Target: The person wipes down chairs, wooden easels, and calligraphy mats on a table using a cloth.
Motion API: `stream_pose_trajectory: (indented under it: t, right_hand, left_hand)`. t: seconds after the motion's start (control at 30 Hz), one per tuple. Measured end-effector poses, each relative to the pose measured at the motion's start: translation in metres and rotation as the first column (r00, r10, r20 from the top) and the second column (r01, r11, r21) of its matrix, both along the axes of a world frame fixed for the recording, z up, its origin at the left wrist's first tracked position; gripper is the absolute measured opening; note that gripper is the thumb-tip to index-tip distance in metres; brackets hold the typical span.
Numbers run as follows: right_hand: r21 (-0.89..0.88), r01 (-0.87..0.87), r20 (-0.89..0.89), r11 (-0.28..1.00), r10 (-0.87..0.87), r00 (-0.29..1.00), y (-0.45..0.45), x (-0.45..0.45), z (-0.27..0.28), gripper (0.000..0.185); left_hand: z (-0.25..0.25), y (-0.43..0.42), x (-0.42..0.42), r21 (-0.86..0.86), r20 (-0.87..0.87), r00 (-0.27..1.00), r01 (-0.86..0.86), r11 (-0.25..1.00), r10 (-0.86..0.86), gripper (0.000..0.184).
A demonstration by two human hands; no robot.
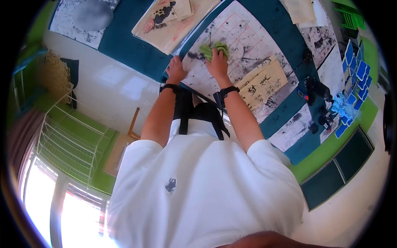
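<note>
A green cloth (214,51) lies crumpled on an ink-stained white sheet with a red grid (237,35). My right hand (217,64) presses on it with fingers wrapped round its near side. At the left near edge of the sheet, my left hand (176,69) rests on the table edge with its fingers curled; what is under them, if anything, is hidden. To the right of my right hand, tan paper with black brush characters (264,84) lies on the same stained sheet.
Stacked papers (153,35) lie on the teal tablecloth (124,51) at the upper left. A round grey object (92,15) sits beyond them. On the right are a dark bottle (319,89), small black containers, a blue fluffy object (344,107) and another stained sheet (291,129).
</note>
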State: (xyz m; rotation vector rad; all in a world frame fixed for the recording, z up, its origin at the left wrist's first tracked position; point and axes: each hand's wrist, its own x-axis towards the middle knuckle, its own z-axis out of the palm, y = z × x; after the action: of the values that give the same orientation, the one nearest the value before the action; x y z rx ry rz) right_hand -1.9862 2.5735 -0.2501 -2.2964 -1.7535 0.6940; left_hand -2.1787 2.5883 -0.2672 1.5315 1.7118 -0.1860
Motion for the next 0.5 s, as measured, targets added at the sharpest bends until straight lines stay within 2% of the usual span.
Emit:
stream_pose_trajectory:
  t: [0.07, 0.13, 0.17, 0.23, 0.27, 0.3, 0.33, 0.37, 0.43, 0.5]
  right_hand:
    - [-0.031, 0.026, -0.030, 0.999, -0.027, 0.999, -0.028, -0.018, 0.010, 0.055]
    - [-0.166, -0.119, -0.110, 0.979, 0.102, 0.989, -0.052, -0.027, 0.019, 0.056]
    - [-0.149, -0.093, -0.113, 0.984, 0.077, 0.991, -0.061, -0.029, 0.021, 0.056]
    - [-0.281, -0.179, -0.365, 0.943, 0.067, 0.929, -0.083, -0.025, 0.023, 0.057]
    - [-0.326, -0.228, -0.503, 0.917, 0.036, 0.864, -0.089, -0.018, 0.023, 0.055]
    - [-0.314, -0.186, -0.509, 0.931, 0.000, 0.861, -0.096, -0.012, 0.025, 0.055]
    - [-0.185, -0.169, -0.518, 0.968, 0.050, 0.854, -0.105, -0.004, 0.026, 0.054]
    - [-0.057, -0.147, -0.516, 0.988, 0.097, 0.851, -0.113, 0.000, 0.029, 0.054]
    - [-0.011, -0.056, -0.472, 0.998, 0.044, 0.880, -0.123, 0.008, 0.031, 0.060]
    - [0.072, 0.007, -0.531, 0.997, 0.032, 0.847, -0.131, 0.011, 0.028, 0.059]
  left_hand:
    - [-0.004, -0.001, -0.003, 0.039, -0.013, 0.999, 0.037, 0.999, -0.036, 0.062]
    - [-0.008, -0.002, -0.007, 0.073, -0.045, 0.993, 0.111, 0.991, -0.108, 0.074]
    - [-0.002, -0.001, -0.007, 0.088, -0.052, 0.990, 0.138, 0.986, -0.134, 0.074]
    - [0.016, -0.005, -0.005, 0.281, -0.174, 0.952, 0.294, 0.914, -0.252, 0.077]
    - [0.021, -0.007, -0.003, 0.370, -0.127, 0.939, 0.343, 0.863, -0.319, 0.088]
    - [0.032, -0.011, 0.001, 0.377, -0.138, 0.922, 0.387, 0.841, -0.363, 0.088]
    - [0.043, -0.017, 0.007, 0.361, 0.081, 0.881, 0.409, 0.838, -0.466, 0.095]
    - [0.054, -0.026, 0.012, 0.336, 0.298, 0.790, 0.439, 0.833, -0.536, 0.102]
    - [0.066, -0.050, 0.023, 0.278, 0.433, 0.675, 0.530, 0.801, -0.597, 0.114]
    - [0.066, -0.069, 0.035, 0.264, 0.461, 0.645, 0.556, 0.788, -0.609, 0.112]
